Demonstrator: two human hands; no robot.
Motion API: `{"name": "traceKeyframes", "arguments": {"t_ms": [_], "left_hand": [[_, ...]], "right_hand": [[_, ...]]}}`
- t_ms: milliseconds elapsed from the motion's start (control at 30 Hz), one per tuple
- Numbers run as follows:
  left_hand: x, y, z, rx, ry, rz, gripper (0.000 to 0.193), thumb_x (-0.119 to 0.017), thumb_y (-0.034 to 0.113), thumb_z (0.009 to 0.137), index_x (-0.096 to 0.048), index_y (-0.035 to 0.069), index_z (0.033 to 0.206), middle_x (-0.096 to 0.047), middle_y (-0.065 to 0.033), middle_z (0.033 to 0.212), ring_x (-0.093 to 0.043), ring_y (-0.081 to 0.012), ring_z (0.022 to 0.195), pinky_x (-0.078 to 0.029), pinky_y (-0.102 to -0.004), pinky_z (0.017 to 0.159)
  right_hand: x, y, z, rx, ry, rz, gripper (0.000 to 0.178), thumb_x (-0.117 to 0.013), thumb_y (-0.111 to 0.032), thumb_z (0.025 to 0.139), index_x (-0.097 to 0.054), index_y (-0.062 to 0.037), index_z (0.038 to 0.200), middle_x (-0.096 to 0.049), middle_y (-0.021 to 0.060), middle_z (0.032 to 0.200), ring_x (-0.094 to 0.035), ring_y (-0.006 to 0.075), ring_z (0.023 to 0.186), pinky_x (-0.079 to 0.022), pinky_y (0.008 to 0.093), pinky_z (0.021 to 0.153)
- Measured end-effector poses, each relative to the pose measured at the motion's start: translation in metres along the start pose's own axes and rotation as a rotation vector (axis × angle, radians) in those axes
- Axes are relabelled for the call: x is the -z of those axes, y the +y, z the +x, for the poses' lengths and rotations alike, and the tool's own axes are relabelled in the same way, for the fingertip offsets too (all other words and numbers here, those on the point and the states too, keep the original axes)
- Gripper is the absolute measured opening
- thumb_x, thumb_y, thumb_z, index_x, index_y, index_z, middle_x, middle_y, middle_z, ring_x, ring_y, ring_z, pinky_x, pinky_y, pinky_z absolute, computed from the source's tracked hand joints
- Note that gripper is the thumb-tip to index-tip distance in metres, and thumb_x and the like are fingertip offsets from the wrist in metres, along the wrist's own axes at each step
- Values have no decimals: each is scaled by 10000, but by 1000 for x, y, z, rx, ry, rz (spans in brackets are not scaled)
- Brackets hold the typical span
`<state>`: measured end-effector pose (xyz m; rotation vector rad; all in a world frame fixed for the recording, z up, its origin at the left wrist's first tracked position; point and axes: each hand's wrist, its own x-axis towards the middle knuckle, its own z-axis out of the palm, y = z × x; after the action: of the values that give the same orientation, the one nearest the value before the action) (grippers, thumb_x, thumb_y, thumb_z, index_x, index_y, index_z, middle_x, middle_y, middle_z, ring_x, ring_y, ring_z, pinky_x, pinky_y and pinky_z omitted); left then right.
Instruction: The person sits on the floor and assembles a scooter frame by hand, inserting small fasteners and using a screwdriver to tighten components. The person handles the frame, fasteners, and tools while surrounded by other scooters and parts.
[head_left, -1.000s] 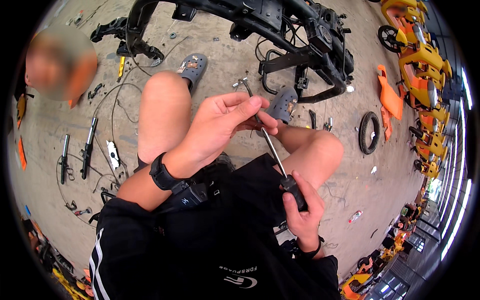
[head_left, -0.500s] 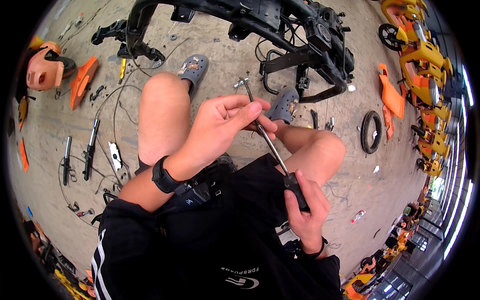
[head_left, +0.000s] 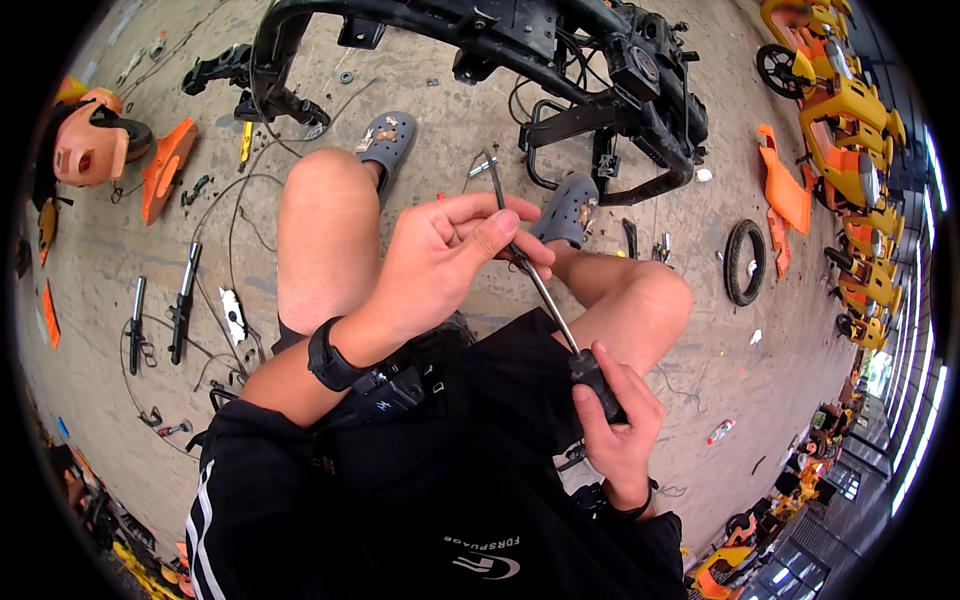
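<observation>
Left hand (head_left: 440,255): in the head view I have it at the centre of the frame, thumb and fingers pinched nearly together on a thin dark rod-like piece (head_left: 497,187).
Right hand (head_left: 622,425): lower right of centre, fingers curled around the black handle of a screwdriver (head_left: 561,326).
Screwdriver: its shaft slants up and left to the left fingertips; I cannot tell whether its tip touches the thin piece, as the fingers cover that spot.
Thin piece: just above centre, its upper end poking out past the fingers toward the top of the frame.
Black metal frame (head_left: 510,35): across the top, well apart from both hands.
Floor, left side: I see an orange panel (head_left: 168,172) and two silver-and-black tubes (head_left: 185,303).
Floor, right side: a tyre (head_left: 732,265) lies near another orange panel (head_left: 786,195).
</observation>
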<state>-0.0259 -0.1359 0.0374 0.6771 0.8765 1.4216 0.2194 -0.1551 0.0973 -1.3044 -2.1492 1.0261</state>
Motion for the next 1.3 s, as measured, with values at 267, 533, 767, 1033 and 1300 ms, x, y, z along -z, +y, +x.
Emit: {"name": "traceKeyframes", "arguments": {"t_ms": [267,533,767,1033,1300], "left_hand": [[-1,4,0,9,25,17,305,-492,193,1022,-575,-59,1172,-710,-167,943,-695,-209,882,-514,-287,833],[-1,0,0,-1,70,46,302,-496,202,1023,-586,-54,1156,-712,-175,942,-703,-222,864,-523,-288,815],[-3,-1,0,6,69,-5,329,-515,205,1018,-577,-85,1161,-710,-175,936,-699,-212,842,-537,-299,801],[-4,-1,1,22,73,-26,305,-515,226,1017,-593,-39,1147,-713,-149,901,-702,-207,829,-511,-264,768],[-4,-2,2,48,30,16,322,-524,237,1013,-589,-50,1141,-713,-145,911,-700,-200,830,-508,-263,771]], "right_hand": [[1,6,-7,-67,-9,81,400,-668,0,833,-611,62,1225,-694,124,879,-645,162,780,-496,265,749],[-4,6,2,-53,21,126,403,-710,-4,812,-641,5,1208,-688,125,869,-649,183,744,-498,262,717],[-5,9,-2,-52,11,100,395,-719,-14,808,-650,0,1196,-680,127,834,-651,196,722,-503,268,706],[-6,9,-7,-39,40,114,397,-716,-14,801,-652,4,1192,-680,142,825,-658,215,715,-507,278,705],[-9,10,-7,-38,55,111,397,-715,4,796,-646,25,1186,-692,157,884,-664,213,756,-504,277,739]]}}
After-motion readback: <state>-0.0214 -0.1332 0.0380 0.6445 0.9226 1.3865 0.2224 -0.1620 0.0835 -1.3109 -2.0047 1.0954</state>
